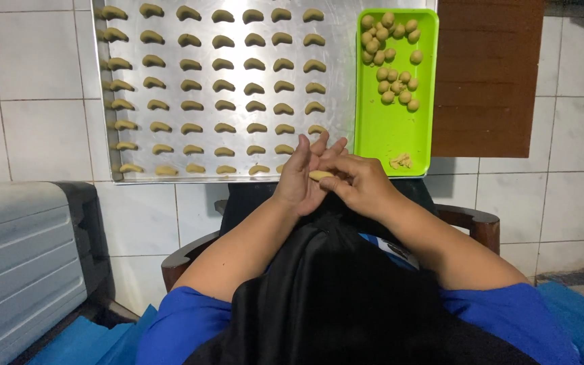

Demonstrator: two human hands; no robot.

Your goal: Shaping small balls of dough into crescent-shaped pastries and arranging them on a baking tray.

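Nearest to the camera, a black cloth [332, 297] lies over the lap, with blue sleeves [184, 321] on either side and bare forearms reaching forward over it. Just beyond, the two hands meet above the floor. The left hand [300, 177] stands upright with its palm turned inward and its fingers [312, 150] stretched nearly straight and slightly spread. The right hand [359, 184] curls toward it, its fingers [341, 164] bent close and pressing a small pale dough piece [320, 176] against the left palm, so the piece sits pinched between both hands. To the left, a grey ribbed case [21, 263] stands beside the lap. Past the hands, a metal baking tray [339, 40] lies on the white tiled floor [35, 101], filled with rows of curved, crescent-shaped dough pieces [223, 85]; the hands hover over its near right corner. Just beside the tray on the right, a bright green tray [393, 128] holds a cluster of small dough balls [392, 51] at its far end and a few crumbs [400, 161] at its near end. Farther right, a brown wooden board [484, 74] lies on the tiles.
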